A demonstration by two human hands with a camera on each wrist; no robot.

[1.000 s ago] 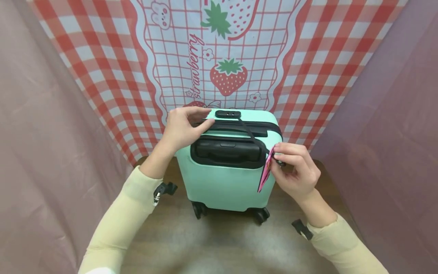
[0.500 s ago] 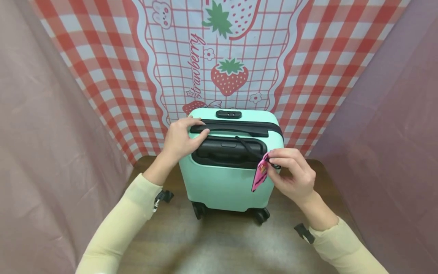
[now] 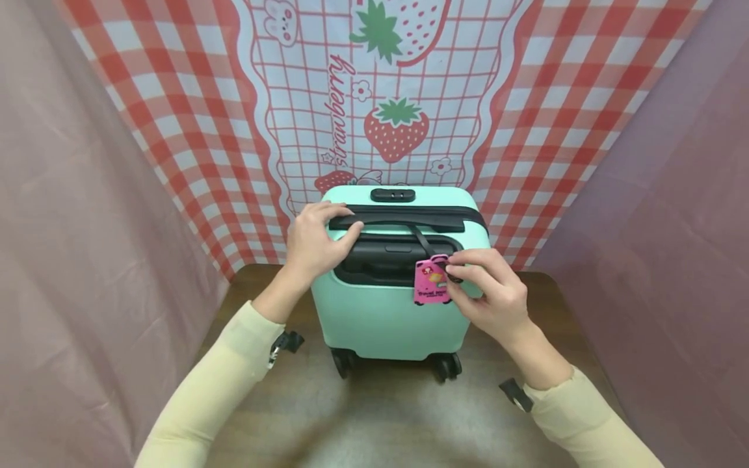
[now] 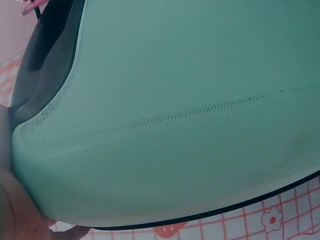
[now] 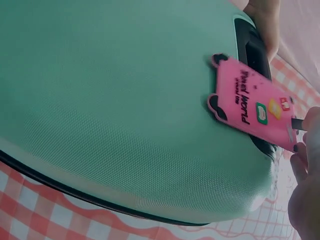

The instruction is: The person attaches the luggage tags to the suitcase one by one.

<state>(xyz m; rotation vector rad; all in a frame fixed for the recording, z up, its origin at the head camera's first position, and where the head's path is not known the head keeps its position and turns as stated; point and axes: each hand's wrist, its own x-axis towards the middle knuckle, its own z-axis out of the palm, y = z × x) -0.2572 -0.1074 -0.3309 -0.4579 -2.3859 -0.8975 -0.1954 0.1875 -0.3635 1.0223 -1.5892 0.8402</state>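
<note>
Pink tag overlaps suitcase recess edge, well above wheels

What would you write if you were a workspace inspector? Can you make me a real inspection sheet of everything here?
Surface: brown wood-look surface, under the suitcase.
Job's things: mint-green suitcase, upright on black wheels; pink luggage tag, its black strap running up to the black top handle.
Clutter: nothing seen.
Left hand: holds the suitcase's top by the handle's left end.
Right hand: pinches the tag's upper end, by the strap.
Cables: nothing seen.
Surroundings: red-and-white checked cloth with printed strawberries behind; plain pinkish cloth on both sides.
</note>
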